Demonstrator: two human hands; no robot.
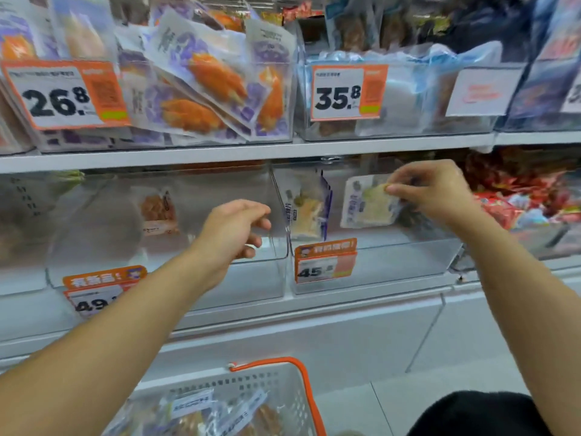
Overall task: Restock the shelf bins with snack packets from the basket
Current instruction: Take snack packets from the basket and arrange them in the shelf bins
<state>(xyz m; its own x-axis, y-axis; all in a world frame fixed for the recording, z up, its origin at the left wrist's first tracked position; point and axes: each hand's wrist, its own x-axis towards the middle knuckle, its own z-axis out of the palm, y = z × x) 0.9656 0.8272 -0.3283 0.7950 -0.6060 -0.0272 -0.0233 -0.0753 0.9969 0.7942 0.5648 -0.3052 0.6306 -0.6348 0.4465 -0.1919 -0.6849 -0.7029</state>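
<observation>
**Placing a packet into the 45.8 bin**

My right hand [437,191] pinches the top corner of a pale snack packet [367,202] between thumb and fingertips; the packet hangs inside the clear bin [408,262] with the 45.8 price tag [325,262], near a few packets [306,209] that stand upright at the left wall of this bin. My left hand [234,228] is at the front rim of the neighbour bin [188,278]; its fingers are loosely curled, and I cannot tell if they grip the rim or hold nothing. The basket [301,401] with more packets waits below. To do this step well, I think I should lower the packet until its bottom edge touches the floor of the bin, lean it against the standing ones with the printed face to the front, and only then release the pinch.
</observation>
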